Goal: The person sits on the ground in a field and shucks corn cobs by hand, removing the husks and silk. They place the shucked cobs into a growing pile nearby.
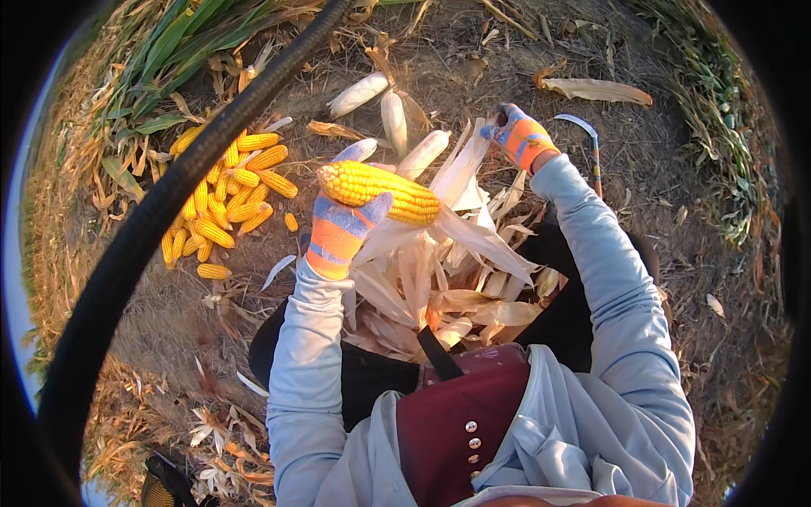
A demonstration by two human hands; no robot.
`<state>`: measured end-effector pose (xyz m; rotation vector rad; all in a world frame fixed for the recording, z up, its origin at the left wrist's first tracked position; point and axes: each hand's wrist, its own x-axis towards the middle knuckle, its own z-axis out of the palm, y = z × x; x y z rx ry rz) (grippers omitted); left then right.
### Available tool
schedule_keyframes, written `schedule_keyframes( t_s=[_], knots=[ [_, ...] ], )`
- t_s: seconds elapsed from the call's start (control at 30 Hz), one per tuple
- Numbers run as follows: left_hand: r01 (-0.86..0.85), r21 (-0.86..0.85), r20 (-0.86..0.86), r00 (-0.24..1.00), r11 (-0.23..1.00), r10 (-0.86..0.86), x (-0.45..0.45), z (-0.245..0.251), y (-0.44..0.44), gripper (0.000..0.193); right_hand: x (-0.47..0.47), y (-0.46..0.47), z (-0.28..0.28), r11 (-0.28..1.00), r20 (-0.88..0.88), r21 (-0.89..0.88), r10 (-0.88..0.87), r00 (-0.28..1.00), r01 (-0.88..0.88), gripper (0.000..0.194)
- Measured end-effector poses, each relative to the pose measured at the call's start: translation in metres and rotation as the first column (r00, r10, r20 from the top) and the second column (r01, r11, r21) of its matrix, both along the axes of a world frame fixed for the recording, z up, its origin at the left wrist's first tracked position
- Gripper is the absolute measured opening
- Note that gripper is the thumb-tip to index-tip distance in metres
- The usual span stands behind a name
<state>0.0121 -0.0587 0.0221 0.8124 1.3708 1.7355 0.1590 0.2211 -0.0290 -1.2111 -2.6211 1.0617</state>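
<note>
A yellow ear of corn [380, 190] lies across the palm of my left hand [342, 231], which wears an orange and blue knit glove; my thumb presses over its near side. Pale husk leaves [485, 244] spread from the ear's right end. My right hand [521, 136], gloved alike, is up and to the right, its fingers pinched on the tip of a long dry husk leaf [466, 158]. Whether that leaf still joins the ear is hard to see. Beneath both hands, loose husks [437, 298] are heaped between my legs.
Husked yellow ears [222, 203] form a pile on the left. Several ears still in pale husk [394, 120] lie ahead. A sickle [594, 146] rests beyond my right forearm. Cut green stalks [171, 51] edge the upper left. A dark curved band [190, 184] crosses the view's left side.
</note>
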Motion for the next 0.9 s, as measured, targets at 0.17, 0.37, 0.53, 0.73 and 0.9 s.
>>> schedule_keyframes(
  t_s=[0.17,0.37,0.53,0.73,0.9],
  knots=[
    [-0.083,-0.076,0.018,0.996,0.994,0.084,-0.001,-0.009,0.006,0.058,-0.021,-0.03,0.062,0.941,-0.543,-0.285,0.0,0.84,-0.183,0.051],
    [-0.166,-0.093,0.023,0.985,0.982,0.168,0.002,-0.024,0.018,0.061,-0.038,-0.107,0.042,0.544,-0.652,-0.501,0.274,0.707,-0.673,0.09],
    [-0.357,-0.147,0.025,0.931,0.922,0.364,0.003,-0.021,0.026,0.051,-0.034,-0.136,0.02,0.704,-0.55,-0.407,0.319,0.772,-0.582,0.095],
    [-0.508,-0.234,-0.041,0.857,0.829,0.514,0.004,-0.009,0.023,0.043,-0.027,-0.138,-0.01,0.798,-0.432,-0.245,0.418,0.799,-0.551,0.086],
    [-0.546,-0.331,-0.037,0.823,0.77,0.567,-0.003,-0.005,0.021,0.042,-0.026,-0.138,-0.041,0.854,-0.114,-0.271,0.43,0.895,-0.445,0.068]
  ],
)
